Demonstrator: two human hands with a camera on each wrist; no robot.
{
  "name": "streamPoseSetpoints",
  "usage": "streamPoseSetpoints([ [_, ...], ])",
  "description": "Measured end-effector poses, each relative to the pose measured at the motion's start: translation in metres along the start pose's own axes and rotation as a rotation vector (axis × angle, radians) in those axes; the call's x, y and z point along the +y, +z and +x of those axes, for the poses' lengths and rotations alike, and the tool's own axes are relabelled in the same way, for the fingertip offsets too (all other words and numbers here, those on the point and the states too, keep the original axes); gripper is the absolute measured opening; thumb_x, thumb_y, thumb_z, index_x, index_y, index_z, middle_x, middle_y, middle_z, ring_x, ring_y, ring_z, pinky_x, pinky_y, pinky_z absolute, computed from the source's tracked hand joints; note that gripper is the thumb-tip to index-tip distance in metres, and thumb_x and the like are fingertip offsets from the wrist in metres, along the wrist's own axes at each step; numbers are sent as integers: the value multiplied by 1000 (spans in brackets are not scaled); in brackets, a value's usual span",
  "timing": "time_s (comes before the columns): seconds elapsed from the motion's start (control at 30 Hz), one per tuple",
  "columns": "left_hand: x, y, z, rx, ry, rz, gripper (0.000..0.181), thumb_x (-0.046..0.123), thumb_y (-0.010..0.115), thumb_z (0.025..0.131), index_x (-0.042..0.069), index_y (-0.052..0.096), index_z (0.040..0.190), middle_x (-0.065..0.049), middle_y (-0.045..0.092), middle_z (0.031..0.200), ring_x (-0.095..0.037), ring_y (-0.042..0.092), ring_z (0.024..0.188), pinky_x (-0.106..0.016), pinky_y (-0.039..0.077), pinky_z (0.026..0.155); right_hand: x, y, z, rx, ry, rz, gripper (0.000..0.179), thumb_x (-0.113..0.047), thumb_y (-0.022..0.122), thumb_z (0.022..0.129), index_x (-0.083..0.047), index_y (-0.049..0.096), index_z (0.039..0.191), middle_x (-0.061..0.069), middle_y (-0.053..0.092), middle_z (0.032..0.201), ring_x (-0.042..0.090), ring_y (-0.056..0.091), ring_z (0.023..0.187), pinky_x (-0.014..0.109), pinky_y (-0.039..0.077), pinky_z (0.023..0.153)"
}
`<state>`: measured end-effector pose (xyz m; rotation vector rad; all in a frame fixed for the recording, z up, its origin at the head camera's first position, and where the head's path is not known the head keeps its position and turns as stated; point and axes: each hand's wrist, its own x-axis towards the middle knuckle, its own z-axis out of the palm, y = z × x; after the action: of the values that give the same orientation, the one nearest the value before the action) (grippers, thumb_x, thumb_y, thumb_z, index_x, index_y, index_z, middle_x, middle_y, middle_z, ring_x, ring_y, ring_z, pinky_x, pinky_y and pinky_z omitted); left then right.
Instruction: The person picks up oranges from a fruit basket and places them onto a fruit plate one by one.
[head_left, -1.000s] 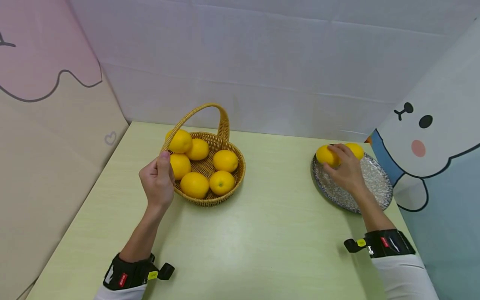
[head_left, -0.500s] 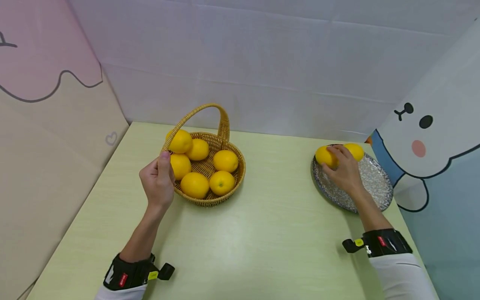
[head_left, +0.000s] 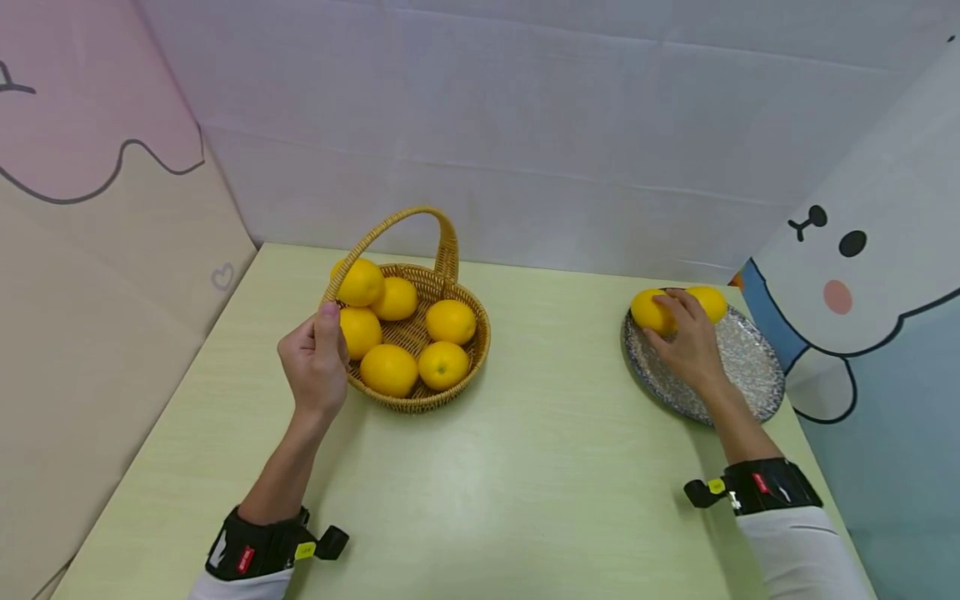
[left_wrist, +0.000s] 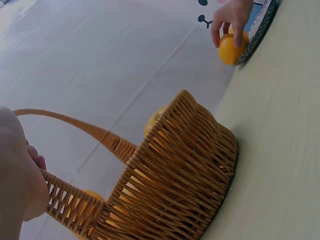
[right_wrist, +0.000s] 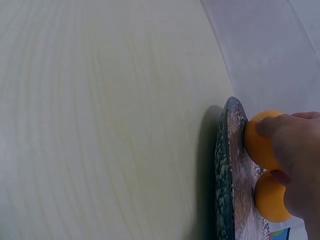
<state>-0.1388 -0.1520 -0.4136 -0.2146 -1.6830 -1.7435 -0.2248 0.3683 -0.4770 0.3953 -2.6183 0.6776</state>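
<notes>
My left hand [head_left: 315, 358] grips the near side of the arched handle of a woven wicker basket [head_left: 420, 405]. Several lemons lie in the basket, among them a front lemon [head_left: 389, 371] and one high by the handle [head_left: 361, 282]. At the right, my right hand [head_left: 688, 337] holds a lemon [head_left: 649, 312] between thumb and fingers at the left rim of a speckled grey plate [head_left: 753, 358]. A second lemon [head_left: 708, 303] sits behind that hand on the plate. In the right wrist view the held lemon [right_wrist: 260, 142] is right at the plate's surface.
The pale green table [head_left: 525, 450] stretches between basket and plate. A white cloth wall [head_left: 525, 167] rises at the table's back edge. Printed cloth panels stand along both sides, with a cartoon face [head_left: 870, 267] close to the plate on the right.
My right hand has shifted slightly left and up with its lemon, over the plate's left rim. My left hand and the basket have stayed in place.
</notes>
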Motion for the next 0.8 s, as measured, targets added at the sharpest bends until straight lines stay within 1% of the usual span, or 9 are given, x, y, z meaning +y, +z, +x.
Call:
streamPoseSetpoints([
  [0.1, 0, 0, 0, -2, 3, 4, 58, 14, 53, 106, -3, 35, 54, 9, 33, 46, -5, 29, 36, -22, 18, 31, 1, 0, 0, -1, -6, -11, 57, 2, 86, 77, 5, 62, 129, 26, 51, 140, 43, 47, 125, 62, 45, 99],
  [0.37, 0, 0, 1, -6, 11, 20, 57, 13, 52, 107, -3, 35, 54, 9, 32, 46, -5, 30, 36, -18, 20, 31, 0, -2, -1, 18, -52, -23, 53, 2, 84, 78, 8, 62, 127, 28, 51, 137, 44, 48, 123, 62, 46, 96],
  [0.6, 0, 0, 1, 1, 6, 44, 58, 13, 53, 106, -3, 36, 53, 9, 33, 45, -5, 31, 36, -17, 23, 32, -1, -5, -3, -6, -30, -34, 50, -6, 81, 83, 8, 62, 127, 28, 50, 140, 46, 46, 125, 64, 43, 97],
  [0.8, 0, -1, 0, 2, -2, 43, 58, 14, 53, 106, -3, 36, 53, 9, 33, 45, -6, 31, 35, -17, 23, 32, 0, -6, -4, -6, -25, -37, 48, -13, 78, 86, 7, 63, 127, 28, 50, 141, 46, 44, 126, 64, 40, 100],
])
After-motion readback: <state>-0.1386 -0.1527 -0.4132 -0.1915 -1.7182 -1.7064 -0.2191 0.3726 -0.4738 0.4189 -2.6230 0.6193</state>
